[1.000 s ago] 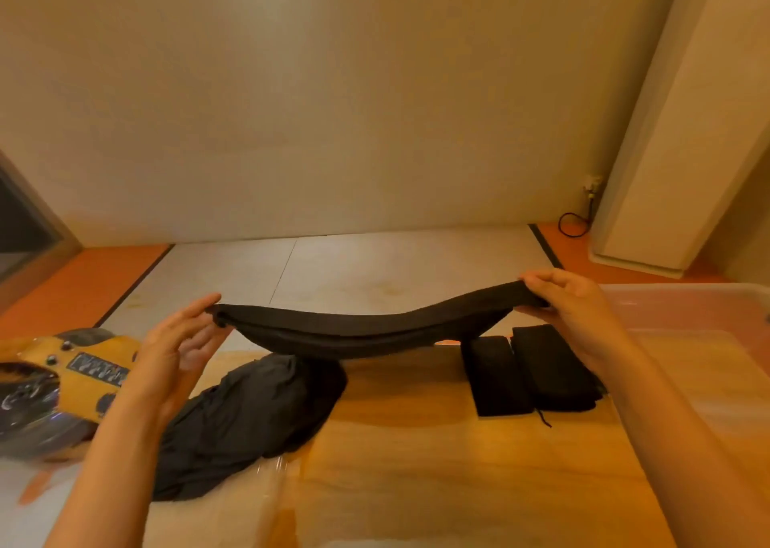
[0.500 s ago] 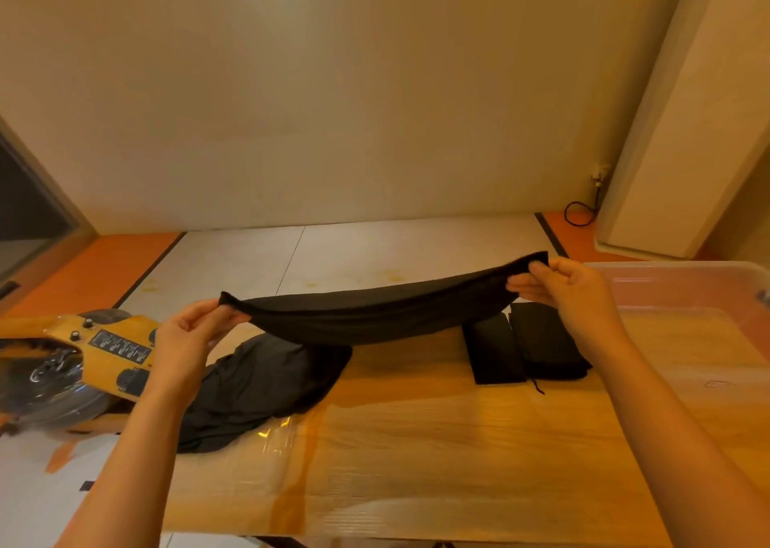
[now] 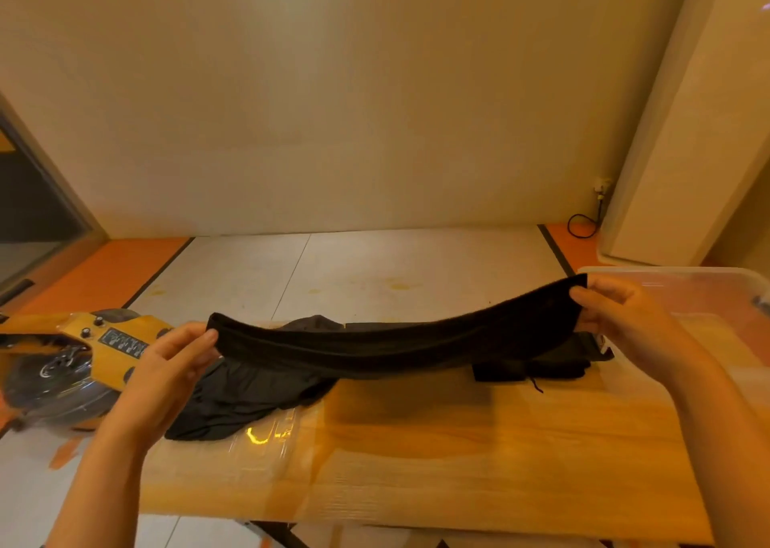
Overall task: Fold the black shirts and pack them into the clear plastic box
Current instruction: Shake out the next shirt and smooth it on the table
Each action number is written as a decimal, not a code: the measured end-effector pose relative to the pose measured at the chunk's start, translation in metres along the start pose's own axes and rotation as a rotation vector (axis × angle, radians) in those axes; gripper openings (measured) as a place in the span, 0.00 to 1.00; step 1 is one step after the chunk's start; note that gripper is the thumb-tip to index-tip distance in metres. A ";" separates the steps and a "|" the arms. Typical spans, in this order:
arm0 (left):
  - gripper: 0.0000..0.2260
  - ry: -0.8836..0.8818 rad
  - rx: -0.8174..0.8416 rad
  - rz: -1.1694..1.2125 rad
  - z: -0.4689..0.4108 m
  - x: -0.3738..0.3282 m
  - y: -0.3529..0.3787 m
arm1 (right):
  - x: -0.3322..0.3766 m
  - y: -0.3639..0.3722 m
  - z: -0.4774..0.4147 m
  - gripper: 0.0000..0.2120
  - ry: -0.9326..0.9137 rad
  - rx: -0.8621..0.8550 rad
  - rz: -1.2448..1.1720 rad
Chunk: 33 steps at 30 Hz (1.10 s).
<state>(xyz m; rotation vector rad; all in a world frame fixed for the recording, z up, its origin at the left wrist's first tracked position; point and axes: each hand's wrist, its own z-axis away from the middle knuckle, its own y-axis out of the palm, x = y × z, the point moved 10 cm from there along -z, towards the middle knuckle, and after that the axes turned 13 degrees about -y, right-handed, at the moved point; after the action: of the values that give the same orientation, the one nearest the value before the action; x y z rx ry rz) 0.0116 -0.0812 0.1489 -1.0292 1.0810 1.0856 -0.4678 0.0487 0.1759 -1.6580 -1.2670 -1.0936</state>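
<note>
A black shirt (image 3: 387, 341), folded into a long narrow band, hangs stretched above the wooden table (image 3: 458, 456). My left hand (image 3: 173, 364) pinches its left end and my right hand (image 3: 621, 318) pinches its right end, which is held higher. Under the band on the left lies a crumpled black shirt (image 3: 250, 397). Two folded black shirts (image 3: 537, 366) lie side by side on the table behind the band, partly hidden by it. The clear plastic box (image 3: 708, 297) stands at the table's right end, behind my right hand.
A yellow power saw (image 3: 79, 356) with a round blade guard sits off the table's left end. A sheet of clear plastic film (image 3: 266, 439) covers part of the table. Beyond the table lie a tiled floor, a wall and a white cabinet (image 3: 683, 152) at the right.
Both hands have drawn further apart and the band is pulled longer. The right end has shifted towards the box. The view has tilted down, showing more of the table.
</note>
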 end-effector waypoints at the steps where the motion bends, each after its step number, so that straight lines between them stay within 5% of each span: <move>1: 0.12 -0.025 0.021 0.010 0.002 0.008 -0.002 | -0.004 0.000 0.005 0.21 0.017 0.023 -0.022; 5: 0.35 -0.091 0.117 0.050 0.011 0.034 -0.004 | -0.023 0.005 0.025 0.35 0.113 0.083 -0.093; 9: 0.17 -0.131 0.220 0.101 0.020 0.055 0.005 | -0.039 0.012 0.044 0.35 0.198 0.131 -0.118; 12: 0.17 -0.171 0.235 0.116 0.029 0.068 0.009 | -0.048 0.013 0.061 0.32 0.250 0.164 -0.164; 17: 0.43 -0.223 0.248 0.013 0.043 0.083 0.012 | -0.060 0.014 0.086 0.30 0.319 0.242 -0.201; 20: 0.48 -0.281 0.253 0.026 0.045 0.097 0.009 | -0.070 0.015 0.100 0.31 0.384 0.268 -0.221; 26: 0.40 -0.304 0.249 0.040 0.045 0.106 0.016 | -0.084 0.017 0.111 0.32 0.447 0.254 -0.233; 30: 0.10 -0.329 0.287 0.077 0.038 0.110 0.028 | -0.097 0.016 0.106 0.34 0.452 0.230 -0.210; 33: 0.18 -0.333 0.259 0.038 0.025 0.116 0.030 | -0.108 0.017 0.098 0.39 0.460 0.191 -0.172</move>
<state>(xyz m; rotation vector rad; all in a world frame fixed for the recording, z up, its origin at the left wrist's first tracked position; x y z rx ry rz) 0.0006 -0.0341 0.0369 -0.5994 0.9425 1.0701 -0.4484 0.1011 0.0398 -1.0894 -1.1772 -1.3201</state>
